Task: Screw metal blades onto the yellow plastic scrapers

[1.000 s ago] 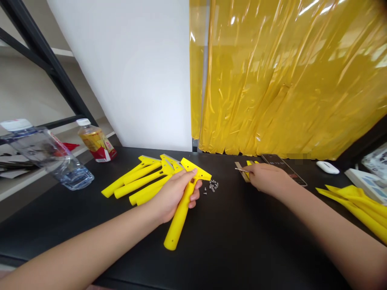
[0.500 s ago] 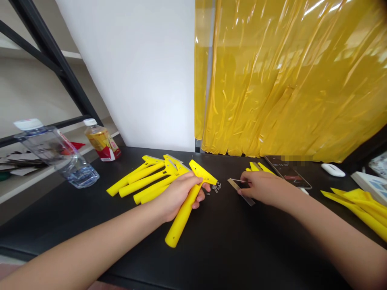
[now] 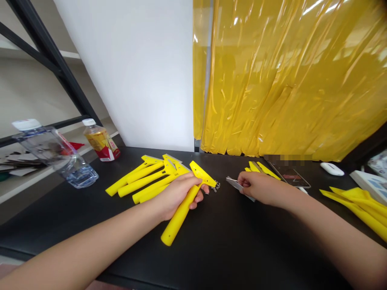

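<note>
My left hand [image 3: 184,191] is closed round a yellow plastic scraper [image 3: 178,219], just below its wide head. The scraper's head, with small holes in it, points up and to the right. Pinched in the fingers of my right hand [image 3: 252,184] is a thin flat metal blade [image 3: 237,185], tilted a little above the black table. A thin bright line along its upper edge is too small to make out. Several small screws and nuts [image 3: 217,187] lie by the scraper's head, partly hidden by it. Left of my left hand, several yellow scrapers [image 3: 142,182] with metal blades lie side by side.
More yellow parts [image 3: 261,167] lie behind my right hand, beside a phone [image 3: 292,177]. A white earphone case [image 3: 331,169] and yellow pieces [image 3: 359,201] are at the right. Two bottles, one clear [image 3: 79,175] and one with a red label [image 3: 104,143], stand at the left.
The blade has tilted up in my right fingers, its face now showing pale. The scraper in my left hand has swung slightly, its handle end moving left.
</note>
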A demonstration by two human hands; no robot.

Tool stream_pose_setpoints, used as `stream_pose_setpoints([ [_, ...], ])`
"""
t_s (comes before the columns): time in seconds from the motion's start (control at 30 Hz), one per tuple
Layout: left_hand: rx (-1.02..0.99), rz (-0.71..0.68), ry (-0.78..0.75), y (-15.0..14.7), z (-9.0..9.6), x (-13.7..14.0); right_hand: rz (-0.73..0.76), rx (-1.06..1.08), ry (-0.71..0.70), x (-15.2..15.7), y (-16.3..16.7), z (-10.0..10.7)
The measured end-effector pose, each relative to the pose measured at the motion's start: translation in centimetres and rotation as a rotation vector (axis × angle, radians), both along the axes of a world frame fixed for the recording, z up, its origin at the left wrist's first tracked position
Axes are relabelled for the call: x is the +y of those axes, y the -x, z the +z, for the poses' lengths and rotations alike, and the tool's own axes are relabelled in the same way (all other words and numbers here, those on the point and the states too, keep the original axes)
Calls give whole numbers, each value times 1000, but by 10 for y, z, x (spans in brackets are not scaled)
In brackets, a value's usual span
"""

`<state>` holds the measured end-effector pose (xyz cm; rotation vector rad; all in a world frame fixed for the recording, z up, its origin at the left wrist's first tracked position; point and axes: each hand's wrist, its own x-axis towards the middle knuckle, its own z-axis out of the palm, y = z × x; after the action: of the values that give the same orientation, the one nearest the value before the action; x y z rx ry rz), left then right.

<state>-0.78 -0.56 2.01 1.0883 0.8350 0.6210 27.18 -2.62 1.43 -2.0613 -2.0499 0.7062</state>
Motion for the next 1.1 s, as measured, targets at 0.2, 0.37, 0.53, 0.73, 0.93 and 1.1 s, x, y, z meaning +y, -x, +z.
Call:
stream_pose_setpoints([
  [0.2, 22, -62, -17, 0, 4, -3, 47, 338, -29, -8, 16, 16],
  [0.37, 26, -268, -39, 2, 6, -12, 39, 750, 17, -18, 38, 12],
  [0.53, 69, -310, -78, 2, 8, -17, 49, 786, -17, -22, 45, 10],
  [0.73, 51, -290, -96, 3, 8, -16, 56, 827, -50, -26, 46, 10],
  [0.93, 112, -294, -152, 2, 10, -21, 78, 809, -13, -26, 53, 2],
  [1.1, 184, -270, -197, -1, 12, -24, 126, 855, 8, -27, 57, -1],
])
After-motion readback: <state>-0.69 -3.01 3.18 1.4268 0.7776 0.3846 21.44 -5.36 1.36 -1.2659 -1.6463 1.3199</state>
